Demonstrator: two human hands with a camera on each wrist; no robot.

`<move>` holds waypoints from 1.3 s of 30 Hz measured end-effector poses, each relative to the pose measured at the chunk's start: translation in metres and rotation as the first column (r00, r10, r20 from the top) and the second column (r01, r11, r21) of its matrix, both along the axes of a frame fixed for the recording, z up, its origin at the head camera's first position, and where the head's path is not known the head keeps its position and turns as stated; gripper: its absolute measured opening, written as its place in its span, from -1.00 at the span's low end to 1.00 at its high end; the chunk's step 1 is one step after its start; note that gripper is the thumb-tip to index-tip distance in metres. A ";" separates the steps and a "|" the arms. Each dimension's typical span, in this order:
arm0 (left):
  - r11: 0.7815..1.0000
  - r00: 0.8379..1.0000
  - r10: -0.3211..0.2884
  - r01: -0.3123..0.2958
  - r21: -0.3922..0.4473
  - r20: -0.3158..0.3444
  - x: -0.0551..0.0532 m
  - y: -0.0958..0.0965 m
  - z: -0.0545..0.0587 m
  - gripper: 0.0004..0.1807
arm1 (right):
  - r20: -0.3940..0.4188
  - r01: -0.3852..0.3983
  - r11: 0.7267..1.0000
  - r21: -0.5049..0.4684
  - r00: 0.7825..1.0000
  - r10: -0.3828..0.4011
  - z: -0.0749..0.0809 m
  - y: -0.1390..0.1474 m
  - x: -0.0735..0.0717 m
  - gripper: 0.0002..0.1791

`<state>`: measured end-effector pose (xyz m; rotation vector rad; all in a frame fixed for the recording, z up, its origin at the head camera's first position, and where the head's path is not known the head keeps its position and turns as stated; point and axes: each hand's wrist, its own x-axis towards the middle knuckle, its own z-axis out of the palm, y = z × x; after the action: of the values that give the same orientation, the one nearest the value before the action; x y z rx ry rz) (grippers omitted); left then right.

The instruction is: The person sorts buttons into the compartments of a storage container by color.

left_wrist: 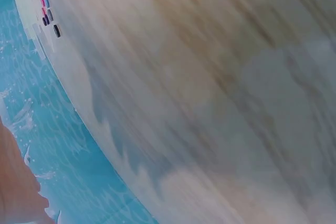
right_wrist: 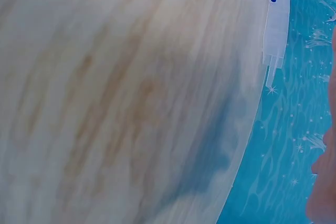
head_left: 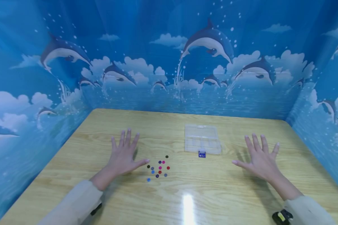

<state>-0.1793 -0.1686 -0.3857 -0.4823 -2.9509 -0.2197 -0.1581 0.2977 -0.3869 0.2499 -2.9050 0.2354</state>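
Note:
Both hands are spread with straight fingers and hold nothing. My left hand (head_left: 123, 158) hovers over the left part of the table, its thumb tip close to a scatter of small round discs (head_left: 160, 167) in black, blue, purple, pink, red and grey. Over the right part of the table is my right hand (head_left: 262, 161), its thumb toward the middle. Between the hands, farther back, lies a clear plastic compartment box (head_left: 202, 132) with its lid raised open and a blue latch (head_left: 202, 154) at the front. In the right wrist view the box (right_wrist: 276, 30) appears at the upper right.
The wooden table (head_left: 186, 190) reflects a bright light near its front. Behind it and along both sides hangs a blue curtain (head_left: 146, 25) printed with dolphins and clouds. A dark wrist strap with a device (head_left: 282, 217) sits at the right sleeve.

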 end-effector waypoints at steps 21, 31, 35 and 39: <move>0.999 0.999 -0.034 0.033 0.031 0.041 -0.002 0.020 0.004 0.13 | 0.003 -0.014 0.999 -0.050 1.000 0.015 -0.008 -0.008 -0.006 0.15; 0.997 0.996 -0.067 0.065 0.033 0.062 -0.010 0.040 0.005 0.12 | 0.037 -0.020 0.997 -0.070 0.999 0.023 -0.008 -0.012 -0.011 0.16; 0.997 0.994 -0.079 0.077 0.031 0.079 -0.012 0.049 0.005 0.13 | 0.053 -0.023 0.996 -0.081 0.998 0.028 -0.007 -0.014 -0.013 0.16; 0.997 0.994 -0.076 0.075 0.011 0.082 -0.014 0.057 0.004 0.12 | 0.068 -0.028 0.997 -0.076 0.997 0.034 -0.007 -0.018 -0.016 0.15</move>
<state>-0.1935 -0.1119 -0.3817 -0.5988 -3.0137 -0.2653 -0.1742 0.2800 -0.3938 0.2800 -2.9544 0.3639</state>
